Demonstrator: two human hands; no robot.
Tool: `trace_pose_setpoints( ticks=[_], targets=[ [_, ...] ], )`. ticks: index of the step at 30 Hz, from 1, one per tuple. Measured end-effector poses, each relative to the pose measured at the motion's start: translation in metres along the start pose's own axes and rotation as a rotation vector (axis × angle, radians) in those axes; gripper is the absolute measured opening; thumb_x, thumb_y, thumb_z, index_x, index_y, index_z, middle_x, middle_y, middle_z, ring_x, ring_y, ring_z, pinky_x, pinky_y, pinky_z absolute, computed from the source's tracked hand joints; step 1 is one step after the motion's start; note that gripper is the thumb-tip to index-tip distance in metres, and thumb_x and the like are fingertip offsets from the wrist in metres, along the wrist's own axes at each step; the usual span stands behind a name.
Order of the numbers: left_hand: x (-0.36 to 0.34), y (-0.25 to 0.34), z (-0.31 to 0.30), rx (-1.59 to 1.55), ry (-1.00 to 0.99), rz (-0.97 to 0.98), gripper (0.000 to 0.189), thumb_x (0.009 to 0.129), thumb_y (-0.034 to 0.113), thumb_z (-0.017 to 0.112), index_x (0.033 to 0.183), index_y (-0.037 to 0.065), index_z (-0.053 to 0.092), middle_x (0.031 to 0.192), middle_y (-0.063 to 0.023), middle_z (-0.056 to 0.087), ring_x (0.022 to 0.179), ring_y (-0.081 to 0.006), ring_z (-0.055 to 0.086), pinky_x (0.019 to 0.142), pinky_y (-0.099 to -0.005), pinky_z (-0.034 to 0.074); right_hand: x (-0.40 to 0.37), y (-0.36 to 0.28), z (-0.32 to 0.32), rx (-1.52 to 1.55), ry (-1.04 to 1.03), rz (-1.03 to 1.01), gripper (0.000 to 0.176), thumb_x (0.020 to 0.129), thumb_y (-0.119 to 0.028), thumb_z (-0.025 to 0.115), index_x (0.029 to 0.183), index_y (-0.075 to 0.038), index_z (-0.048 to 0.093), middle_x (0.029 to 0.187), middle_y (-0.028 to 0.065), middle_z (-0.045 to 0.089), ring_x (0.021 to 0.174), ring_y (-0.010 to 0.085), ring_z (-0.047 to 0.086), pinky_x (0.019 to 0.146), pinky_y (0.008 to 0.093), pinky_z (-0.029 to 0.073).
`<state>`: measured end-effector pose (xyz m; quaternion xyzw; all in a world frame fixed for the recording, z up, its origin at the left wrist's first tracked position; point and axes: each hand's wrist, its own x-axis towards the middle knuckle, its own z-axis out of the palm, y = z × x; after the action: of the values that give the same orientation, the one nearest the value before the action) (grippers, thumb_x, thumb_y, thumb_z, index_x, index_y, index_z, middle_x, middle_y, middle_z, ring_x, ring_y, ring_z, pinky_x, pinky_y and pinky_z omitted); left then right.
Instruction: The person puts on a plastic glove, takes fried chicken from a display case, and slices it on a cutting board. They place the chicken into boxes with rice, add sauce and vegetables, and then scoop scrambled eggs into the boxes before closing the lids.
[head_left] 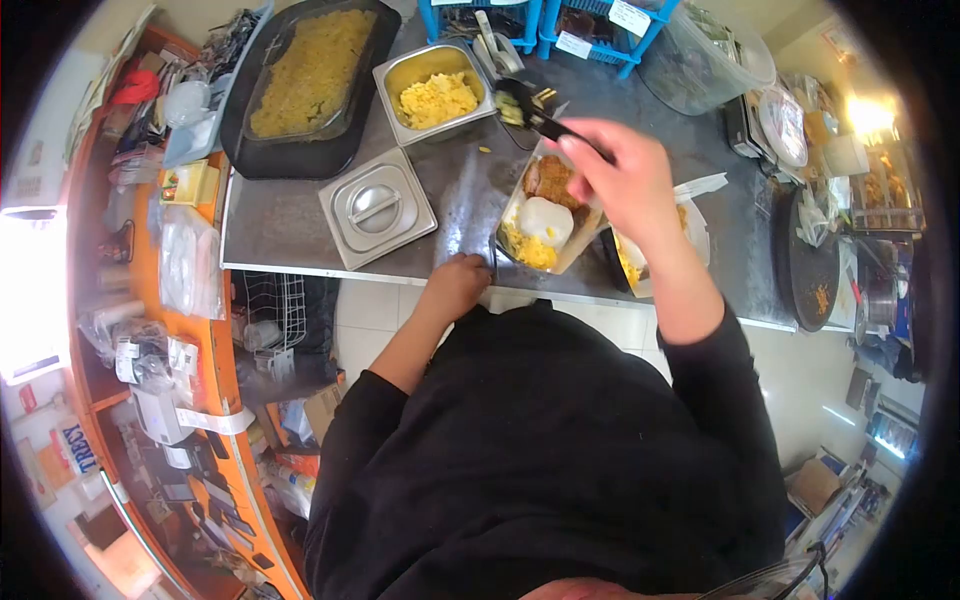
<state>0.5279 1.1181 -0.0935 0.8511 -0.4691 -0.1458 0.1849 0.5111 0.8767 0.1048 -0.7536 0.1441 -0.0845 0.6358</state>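
My right hand (625,170) grips the handle of a black serving spoon (553,128) with sliced green food in its bowl, raised over the table's middle. Below it, an open takeaway box (503,250) contains breaded meat (550,180), a white rounded portion (546,221) and yellow crumbly food (528,247). Another takeaway box (695,240) sits under my right wrist, partly hidden by it. My left hand (458,285) rests with curled fingers at the table's front edge, just left of the first box.
A steel pan (388,68) of yellow food stands beyond a steel lid (378,208). At the back left, a black tray (238,135) bears a large yellow-filled dish. Blue baskets (600,50) and a clear tub (690,85) line the back. A dark round pan (808,270) is right.
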Motion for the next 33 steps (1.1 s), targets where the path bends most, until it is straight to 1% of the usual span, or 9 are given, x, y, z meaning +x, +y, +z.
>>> trace_pose_setpoints(
  ticks=[2, 5, 8, 11, 14, 17, 23, 27, 33],
  targets=[
    [0.003, -0.001, 0.007, -0.073, 0.060, -0.025, 0.009, 0.078, 0.012, 0.062, 0.077, 0.004, 0.066, 0.087, -0.0116, 0.061, 0.089, -0.0308, 0.061, 0.073, -0.0410, 0.051, 0.042, -0.010, 0.015, -0.185, -0.159, -0.084, 0.037, 0.089, -0.021, 0.062, 0.119, 0.001, 0.059, 0.096, 0.0096, 0.070, 0.073, 0.0118, 0.067, 0.062, 0.0256, 0.053],
    [0.003, 0.002, 0.001, -0.190, 0.101, -0.091, 0.009, 0.078, 0.011, 0.064, 0.078, 0.003, 0.066, 0.086, -0.0123, 0.062, 0.082, -0.0313, 0.062, 0.071, -0.0414, 0.051, 0.094, 0.007, 0.052, -0.795, 0.079, -0.560, 0.047, 0.087, -0.026, 0.063, 0.126, -0.001, 0.054, 0.107, 0.0140, 0.067, 0.091, 0.0149, 0.067, 0.072, 0.0287, 0.053],
    [-0.003, -0.001, -0.021, -0.416, 0.211, -0.190, 0.008, 0.076, 0.011, 0.067, 0.080, 0.004, 0.067, 0.085, -0.0103, 0.062, 0.070, -0.0277, 0.062, 0.066, -0.0362, 0.051, 0.076, -0.013, 0.058, -0.561, 0.216, -0.689, 0.050, 0.086, -0.024, 0.066, 0.130, -0.005, 0.051, 0.119, 0.0162, 0.060, 0.097, 0.0170, 0.065, 0.078, 0.0292, 0.051],
    [-0.002, 0.023, -0.076, -0.512, 0.424, -0.350, 0.006, 0.077, 0.011, 0.068, 0.080, 0.005, 0.068, 0.082, -0.0088, 0.062, 0.063, -0.0253, 0.060, 0.062, -0.0313, 0.050, 0.034, -0.025, 0.032, -0.229, 0.154, -0.623, 0.047, 0.085, -0.015, 0.067, 0.129, -0.005, 0.053, 0.126, 0.0152, 0.057, 0.090, 0.0157, 0.065, 0.076, 0.0275, 0.050],
    [0.010, 0.068, -0.118, -0.530, 0.494, -0.138, 0.005, 0.076, 0.011, 0.071, 0.079, 0.008, 0.070, 0.079, -0.0077, 0.060, 0.066, -0.0203, 0.058, 0.060, -0.0283, 0.049, 0.007, -0.011, 0.005, -0.080, 0.202, -0.577, 0.046, 0.084, -0.007, 0.067, 0.128, -0.005, 0.054, 0.125, 0.0130, 0.057, 0.085, 0.0138, 0.064, 0.075, 0.0253, 0.049],
    [0.038, 0.089, -0.124, -0.069, 0.535, 0.179, 0.004, 0.075, 0.011, 0.072, 0.078, 0.011, 0.070, 0.078, -0.0053, 0.059, 0.068, -0.0208, 0.058, 0.059, -0.0299, 0.049, -0.019, -0.009, -0.014, -0.076, 0.194, -0.519, 0.043, 0.089, 0.001, 0.058, 0.131, 0.000, 0.050, 0.132, 0.0120, 0.053, 0.092, 0.0103, 0.061, 0.077, 0.0222, 0.047],
    [0.048, 0.061, -0.119, 0.016, 0.815, -0.015, 0.005, 0.079, 0.011, 0.065, 0.082, 0.011, 0.069, 0.086, -0.0065, 0.060, 0.075, -0.0285, 0.058, 0.065, -0.0376, 0.049, -0.053, 0.010, -0.027, -0.174, 0.227, -0.492, 0.042, 0.085, -0.003, 0.062, 0.127, -0.004, 0.055, 0.124, 0.0124, 0.058, 0.079, 0.0126, 0.063, 0.070, 0.0233, 0.049],
    [0.019, -0.031, -0.111, 0.258, 0.663, -0.393, 0.021, 0.080, 0.013, 0.062, 0.101, 0.011, 0.066, 0.098, -0.0081, 0.063, 0.089, -0.0321, 0.057, 0.078, -0.0435, 0.046, -0.056, 0.034, 0.007, -0.219, 0.028, -0.229, 0.063, 0.085, -0.022, 0.067, 0.138, 0.000, 0.039, 0.128, 0.0181, 0.055, 0.086, 0.0228, 0.065, 0.074, 0.0303, 0.051],
    [-0.011, -0.108, -0.060, 0.527, 0.251, -0.434, 0.041, 0.082, 0.020, 0.061, 0.123, 0.014, 0.058, 0.105, -0.0097, 0.062, 0.100, -0.0317, 0.054, 0.083, -0.0471, 0.041, -0.034, 0.080, 0.087, -0.517, 0.082, -0.329, 0.084, 0.084, -0.025, 0.067, 0.146, 0.002, 0.016, 0.129, 0.0238, 0.053, 0.102, 0.0404, 0.060, 0.080, 0.0394, 0.051]
  ],
)
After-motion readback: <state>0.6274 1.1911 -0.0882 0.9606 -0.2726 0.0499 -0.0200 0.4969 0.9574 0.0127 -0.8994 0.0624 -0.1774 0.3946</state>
